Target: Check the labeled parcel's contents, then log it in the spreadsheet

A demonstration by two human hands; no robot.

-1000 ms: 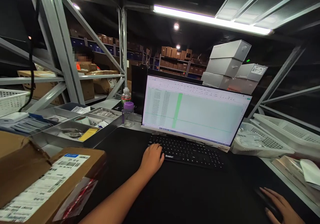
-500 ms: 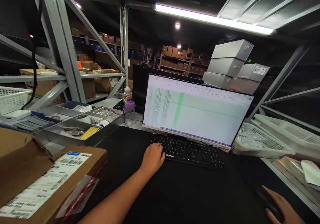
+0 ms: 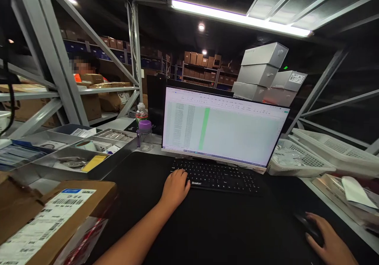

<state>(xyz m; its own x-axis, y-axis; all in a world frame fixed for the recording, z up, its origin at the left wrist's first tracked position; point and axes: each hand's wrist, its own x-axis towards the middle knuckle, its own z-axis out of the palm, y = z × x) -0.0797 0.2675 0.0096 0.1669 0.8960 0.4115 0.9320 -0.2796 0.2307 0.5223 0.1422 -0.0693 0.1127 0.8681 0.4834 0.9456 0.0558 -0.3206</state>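
My left hand (image 3: 175,185) lies on the left end of a black keyboard (image 3: 219,176), its fingers resting on the keys and gripping nothing. At the lower right, my right hand (image 3: 331,239) is wrapped around a black computer mouse (image 3: 309,227) on the dark desk mat (image 3: 222,225). Behind the keyboard stands a monitor (image 3: 233,129) tilted in view, showing a spreadsheet with one green column. A brown cardboard box (image 3: 103,190) with a white shipping label (image 3: 56,221) sits left of my left forearm.
Left of the monitor are a purple-lidded bottle (image 3: 145,137) and a divided tray (image 3: 97,172) of small items. White baskets (image 3: 299,164) and flat packages (image 3: 340,198) line the right side. Grey boxes (image 3: 257,73) are stacked behind the monitor. A person (image 3: 85,66) is beyond the rack.
The view has shifted slightly to the right. The green horizontal band across the spreadsheet has gone, while the green column stays. Both hands keep to the keyboard and mouse.
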